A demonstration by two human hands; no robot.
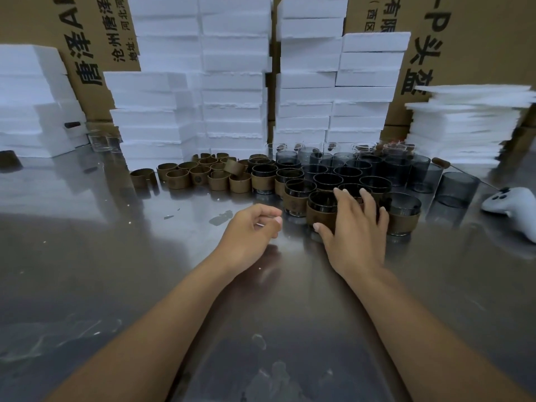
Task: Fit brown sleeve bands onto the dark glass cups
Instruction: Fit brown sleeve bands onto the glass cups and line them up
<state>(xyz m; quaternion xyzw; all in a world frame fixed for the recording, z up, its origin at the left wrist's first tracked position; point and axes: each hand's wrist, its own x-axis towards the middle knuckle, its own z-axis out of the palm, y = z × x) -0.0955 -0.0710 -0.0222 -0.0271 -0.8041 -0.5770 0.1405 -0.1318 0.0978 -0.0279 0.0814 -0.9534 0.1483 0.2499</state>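
Steel tabletop (pixel 116 271): reflective, scuffed, dotted with white crumbs.

Back-left corner: stacked white foam blocks (pixel 32 103), with printed cardboard cartons (pixel 87 39) upright behind. Just to the right, near the back edge: clear glass cups (pixel 100 142), partly hidden.

Back edge, left of centre through centre: tall foam block columns (pixel 232 82), several side by side and touching.

In front of those columns: single sleeve band (pixel 142 176), standing on edge, slightly apart. Next to it: loose brown sleeve bands (pixel 203 177), empty, on edge, in a tight cluster.

Centre of tabletop: left hand (pixel 252 227), low over the surface, fingers loosely curled inward, grasping nothing; just left of the cups, not touching them.

Right of centre: sleeved cups (pixel 297 198), dark glass with a brown band around the body and the rim showing above; upright, packed close in staggered rows running toward the back edge.

Nearest the front edge of that group: front sleeved cup (pixel 319 213), upright on the tabletop, grasped by right hand (pixel 358 230); thumb against the band's near face, fingers spread over the rim and far side.

Just right of that hand: end sleeved cup (pixel 404 216), upright.

Behind and to the right: bare dark glass cups (pixel 397 166), upright, crowded together.

Back-right corner: stack of thin foam sheets (pixel 464 126), edges uneven.

Right edge: white handheld controller (pixel 510 204), lying near the bare cups, apart from them.
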